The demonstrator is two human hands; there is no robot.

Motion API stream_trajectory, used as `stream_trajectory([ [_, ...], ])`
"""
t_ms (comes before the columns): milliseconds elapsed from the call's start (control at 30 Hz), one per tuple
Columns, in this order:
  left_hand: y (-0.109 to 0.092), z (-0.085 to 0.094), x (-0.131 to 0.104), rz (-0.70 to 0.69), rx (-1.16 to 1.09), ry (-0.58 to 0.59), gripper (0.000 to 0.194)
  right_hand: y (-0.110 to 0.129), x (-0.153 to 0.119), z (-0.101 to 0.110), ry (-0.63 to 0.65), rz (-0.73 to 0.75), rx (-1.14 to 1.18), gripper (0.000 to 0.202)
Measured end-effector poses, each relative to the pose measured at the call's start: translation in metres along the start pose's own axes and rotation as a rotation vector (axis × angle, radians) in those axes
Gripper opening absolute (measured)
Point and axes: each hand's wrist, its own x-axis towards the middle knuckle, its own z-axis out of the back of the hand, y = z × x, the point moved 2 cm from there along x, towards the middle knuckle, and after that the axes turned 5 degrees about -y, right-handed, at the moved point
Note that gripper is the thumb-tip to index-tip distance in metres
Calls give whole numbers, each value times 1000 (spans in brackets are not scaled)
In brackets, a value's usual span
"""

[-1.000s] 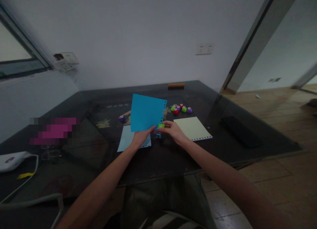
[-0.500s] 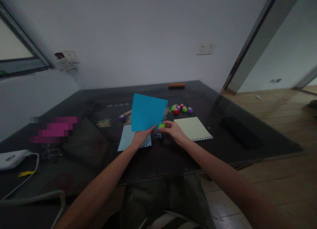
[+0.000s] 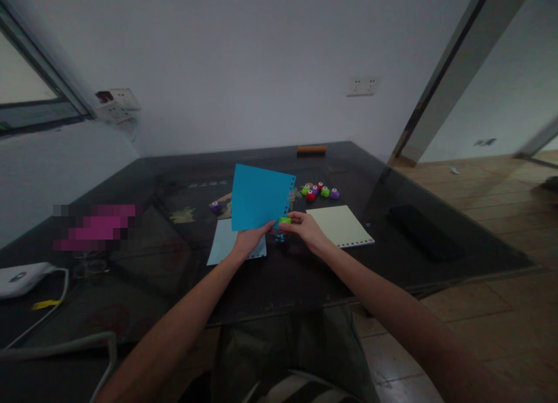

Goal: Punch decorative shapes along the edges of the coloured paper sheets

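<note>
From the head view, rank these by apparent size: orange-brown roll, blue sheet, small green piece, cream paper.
Largest to smallest:
1. blue sheet
2. cream paper
3. orange-brown roll, at the table's far side
4. small green piece, partly covered by the right hand

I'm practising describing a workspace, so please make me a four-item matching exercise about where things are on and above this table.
Things
1. blue sheet
2. lime-green item
3. cream paper
4. orange-brown roll

Places
A. in the fingers of the right hand
B. on the table, near its far edge
C. held up by the left hand
D. lying flat, with holes along its near edge

Pairs: 1-C; 2-A; 3-D; 4-B
</note>
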Motion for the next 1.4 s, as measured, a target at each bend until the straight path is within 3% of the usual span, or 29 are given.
stream_trajectory([
  [300,-3,0,-2,-44,0,70,24,-2,1,1,3,14,-17,29],
  [567,-8,1,-6,6,3,96,24,-1,0,2,-13,4,-19,32],
  [1400,-13,0,-10,21,-24,55,22,0,0,2,5,41,-34,31],
])
